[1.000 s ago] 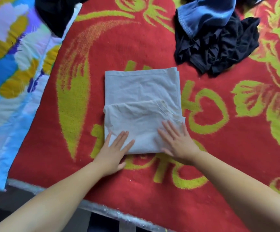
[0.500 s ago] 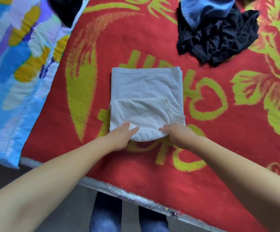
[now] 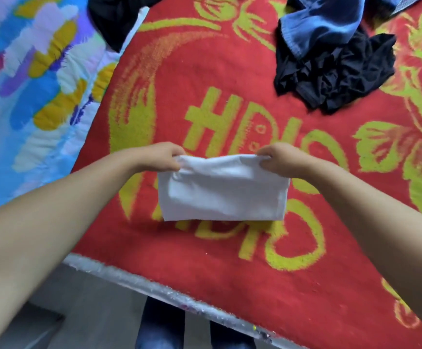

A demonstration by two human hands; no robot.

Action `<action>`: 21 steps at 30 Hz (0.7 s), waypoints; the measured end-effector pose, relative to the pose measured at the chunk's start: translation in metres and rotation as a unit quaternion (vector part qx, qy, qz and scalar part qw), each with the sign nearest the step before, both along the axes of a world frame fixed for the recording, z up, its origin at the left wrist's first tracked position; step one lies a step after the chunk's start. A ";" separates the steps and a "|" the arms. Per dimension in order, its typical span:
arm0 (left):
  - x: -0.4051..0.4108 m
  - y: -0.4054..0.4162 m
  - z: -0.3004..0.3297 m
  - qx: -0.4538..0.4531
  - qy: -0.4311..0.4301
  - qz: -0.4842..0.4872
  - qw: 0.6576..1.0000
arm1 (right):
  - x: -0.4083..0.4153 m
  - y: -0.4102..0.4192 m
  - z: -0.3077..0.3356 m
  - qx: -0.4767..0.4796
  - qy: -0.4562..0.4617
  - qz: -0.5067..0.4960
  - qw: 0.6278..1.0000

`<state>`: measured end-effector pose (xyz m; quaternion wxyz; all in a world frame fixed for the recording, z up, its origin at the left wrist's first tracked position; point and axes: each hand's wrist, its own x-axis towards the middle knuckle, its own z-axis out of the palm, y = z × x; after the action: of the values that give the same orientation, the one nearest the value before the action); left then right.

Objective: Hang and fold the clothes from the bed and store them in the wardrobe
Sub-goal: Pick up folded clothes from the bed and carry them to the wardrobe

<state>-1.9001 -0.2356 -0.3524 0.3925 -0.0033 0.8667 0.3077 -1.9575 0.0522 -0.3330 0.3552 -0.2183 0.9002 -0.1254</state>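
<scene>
while it hangs between them, the left hand [image 3: 163,157] and right hand [image 3: 279,158] pinch the folded white garment's [image 3: 223,195] top corners.

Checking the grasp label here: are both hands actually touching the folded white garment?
Touching. The head view shows the left hand and right hand each pinching a top corner of the white garment.

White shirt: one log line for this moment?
white shirt folded | left hand and right hand grip top corners | lifted over red blanket
</scene>
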 end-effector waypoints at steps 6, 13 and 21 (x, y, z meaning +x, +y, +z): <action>-0.024 0.014 -0.061 -0.163 0.112 0.083 0.977 | -0.026 -0.022 -0.062 0.053 0.121 -0.059 0.990; 0.044 0.080 -0.110 -0.248 0.267 -0.035 0.931 | 0.061 -0.056 -0.113 0.014 0.180 0.072 0.981; 0.036 0.031 -0.143 -0.258 0.253 0.022 0.932 | 0.027 0.012 -0.148 0.120 0.155 -0.066 0.978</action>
<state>-1.8643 -0.2042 -0.4951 0.1393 -0.0457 0.9865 0.0726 -1.9300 0.0646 -0.4811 0.2263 -0.1305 0.9653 -0.0043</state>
